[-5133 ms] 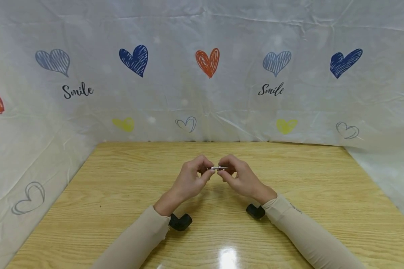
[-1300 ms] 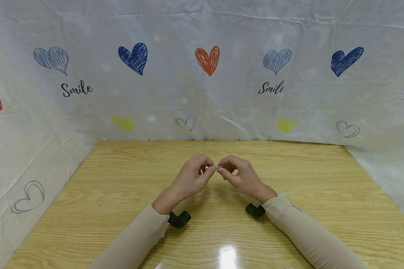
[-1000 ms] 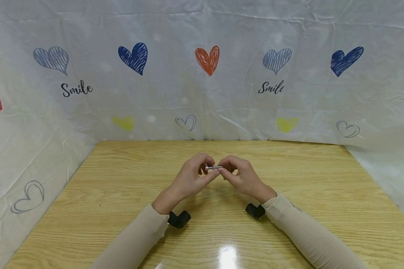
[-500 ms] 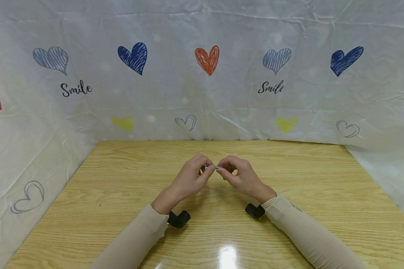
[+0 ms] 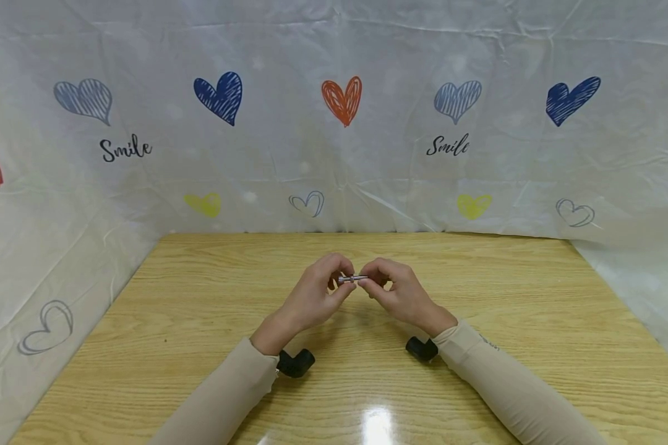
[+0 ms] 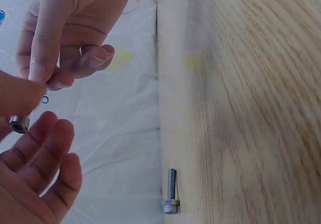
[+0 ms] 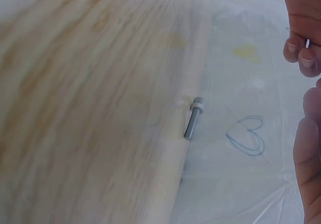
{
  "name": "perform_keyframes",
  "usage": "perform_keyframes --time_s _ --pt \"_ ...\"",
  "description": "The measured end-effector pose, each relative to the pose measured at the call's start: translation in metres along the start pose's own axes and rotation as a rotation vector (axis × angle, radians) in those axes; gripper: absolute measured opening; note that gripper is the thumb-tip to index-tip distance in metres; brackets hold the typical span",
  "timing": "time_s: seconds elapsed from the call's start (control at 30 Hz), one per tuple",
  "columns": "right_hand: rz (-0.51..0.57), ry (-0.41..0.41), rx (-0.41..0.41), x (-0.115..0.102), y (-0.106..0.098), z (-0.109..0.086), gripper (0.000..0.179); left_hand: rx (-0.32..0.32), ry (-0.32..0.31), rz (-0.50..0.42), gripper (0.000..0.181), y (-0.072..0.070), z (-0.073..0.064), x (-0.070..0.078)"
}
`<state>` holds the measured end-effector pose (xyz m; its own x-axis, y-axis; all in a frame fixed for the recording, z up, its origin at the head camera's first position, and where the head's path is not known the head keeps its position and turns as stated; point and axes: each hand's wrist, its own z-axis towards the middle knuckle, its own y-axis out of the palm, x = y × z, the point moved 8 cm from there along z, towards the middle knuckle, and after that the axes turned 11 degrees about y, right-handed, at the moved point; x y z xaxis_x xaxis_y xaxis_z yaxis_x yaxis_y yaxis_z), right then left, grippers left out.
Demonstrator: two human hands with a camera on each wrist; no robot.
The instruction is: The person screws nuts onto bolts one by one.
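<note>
A metal socket-head bolt point(image 5: 345, 279) with a nut point(image 5: 352, 279) on its shaft lies level between both hands, raised over the table. My right hand point(image 5: 399, 295) pinches its threaded end between thumb and index finger. The thumb and index finger of my left hand point(image 5: 313, 295) are at the nut, one on each side. From the left wrist, the hollow bolt head point(image 6: 19, 124) shows below the left thumb; the rest of the bolt is hidden by fingers. In the right wrist view the right hand point(image 7: 308, 153) is cut off by the edge.
A second bolt point(image 6: 171, 186) with a nut near its head lies on the table, also visible from the right wrist; the hands hide it in the head view. The wooden table point(image 5: 172, 371) meets a white cloth point(image 5: 389, 167) printed with hearts at the back.
Over five seconds the bolt has shifted slightly left and its head now shows. Left fingers have repeatedly rolled over the nut and drawn back; half a second ago they covered it. Right hand barely moved.
</note>
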<state>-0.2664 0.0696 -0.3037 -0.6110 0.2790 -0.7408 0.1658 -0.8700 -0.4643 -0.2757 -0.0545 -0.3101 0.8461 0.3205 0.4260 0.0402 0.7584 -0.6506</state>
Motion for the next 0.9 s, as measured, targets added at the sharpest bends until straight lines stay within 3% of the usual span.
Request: perform_keyframes --time_s 0.13,0.33,0.5,0.67,0.9 --pt "-0.005 -0.005 -0.004 0.002 0.001 0.000 0.009 -0.015 -0.037 -0.007 0.003 0.002 -0.002 -0.003" --pt "-0.008 -0.033 -0.008 -0.004 0.000 0.000 0.011 -0.013 -0.104 -0.014 0.022 0.002 -0.004 -0.009" --pt "-0.002 -0.017 -0.013 -0.007 -0.001 0.000 0.011 0.010 -0.056 -0.015 0.013 0.000 -0.003 -0.006" --pt "0.009 -0.016 -0.013 -0.007 -0.001 0.000 0.009 0.021 0.005 0.007 0.017 -0.002 0.000 0.001" --pt "0.024 -0.024 -0.020 -0.007 -0.001 0.000 0.010 0.028 0.005 0.005 0.005 -0.002 0.000 0.002"
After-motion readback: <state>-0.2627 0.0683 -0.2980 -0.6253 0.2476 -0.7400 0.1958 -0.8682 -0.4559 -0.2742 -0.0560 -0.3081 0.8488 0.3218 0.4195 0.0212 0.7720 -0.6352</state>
